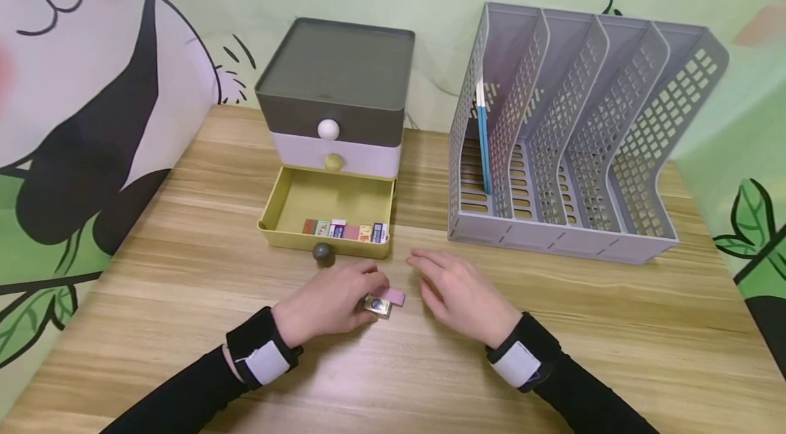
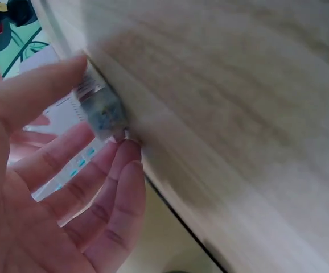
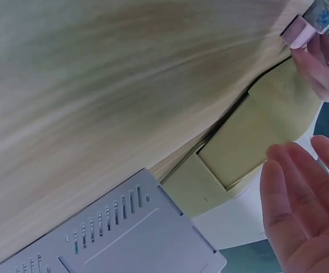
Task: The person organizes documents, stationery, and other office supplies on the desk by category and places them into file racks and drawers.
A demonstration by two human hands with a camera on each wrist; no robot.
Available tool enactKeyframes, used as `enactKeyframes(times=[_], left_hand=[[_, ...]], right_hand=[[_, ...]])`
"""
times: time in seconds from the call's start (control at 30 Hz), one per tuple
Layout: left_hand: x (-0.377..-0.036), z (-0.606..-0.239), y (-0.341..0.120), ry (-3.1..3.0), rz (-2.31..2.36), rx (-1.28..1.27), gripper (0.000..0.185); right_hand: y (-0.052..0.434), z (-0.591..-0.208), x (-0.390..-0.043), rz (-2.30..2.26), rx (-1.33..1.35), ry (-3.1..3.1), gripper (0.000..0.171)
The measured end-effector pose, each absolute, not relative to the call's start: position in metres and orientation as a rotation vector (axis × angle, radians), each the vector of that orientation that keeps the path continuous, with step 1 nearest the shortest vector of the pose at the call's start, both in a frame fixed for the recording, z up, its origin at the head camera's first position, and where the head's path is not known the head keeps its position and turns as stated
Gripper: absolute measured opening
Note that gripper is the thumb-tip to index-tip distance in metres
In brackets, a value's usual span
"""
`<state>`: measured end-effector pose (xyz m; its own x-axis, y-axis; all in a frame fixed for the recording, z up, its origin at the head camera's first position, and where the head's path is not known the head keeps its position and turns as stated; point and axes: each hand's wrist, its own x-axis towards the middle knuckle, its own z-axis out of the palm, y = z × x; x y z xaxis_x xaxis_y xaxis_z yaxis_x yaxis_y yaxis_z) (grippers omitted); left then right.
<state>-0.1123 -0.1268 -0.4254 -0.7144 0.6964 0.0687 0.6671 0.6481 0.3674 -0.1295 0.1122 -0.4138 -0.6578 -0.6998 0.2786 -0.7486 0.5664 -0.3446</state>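
My left hand (image 1: 334, 297) is on the table in front of the drawer unit, with thumb and fingers pinching a small box-like block with a round dark emblem (image 1: 377, 306). A small pink block (image 1: 393, 295) lies right against it, by the fingertips. The left wrist view shows the held block (image 2: 103, 108) between thumb and fingertips. My right hand (image 1: 463, 294), fingers extended and holding nothing, is just to the right of the pink block. The yellow drawer (image 1: 295, 240) is pulled out, and a row of several small colourful blocks (image 1: 351, 232) lies along its front.
Above the yellow drawer are a lilac drawer (image 1: 368, 154) and a dark grey top drawer (image 1: 368, 121), both closed. A dark round knob (image 1: 322, 252) sticks out from the yellow drawer's front. On the right stands a grey file rack (image 1: 565, 236) with blue-edged booklets (image 1: 483, 140) in its leftmost slot.
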Motion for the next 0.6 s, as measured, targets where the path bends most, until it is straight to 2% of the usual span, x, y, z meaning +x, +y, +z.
enactKeyframes(times=[0.17, 0.6], left_hand=[[-0.11, -0.419, -0.132, 2.785, 0.591, 1.088, 0.046], [-0.1, -0.42, -0.133, 2.777, 0.573, 1.103, 0.022]], right_hand=[[0.106, -0.415, -0.129, 0.595, 1.271, -2.75, 0.029], [0.093, -0.414, -0.13, 0.554, 1.374, -2.804, 0.029]])
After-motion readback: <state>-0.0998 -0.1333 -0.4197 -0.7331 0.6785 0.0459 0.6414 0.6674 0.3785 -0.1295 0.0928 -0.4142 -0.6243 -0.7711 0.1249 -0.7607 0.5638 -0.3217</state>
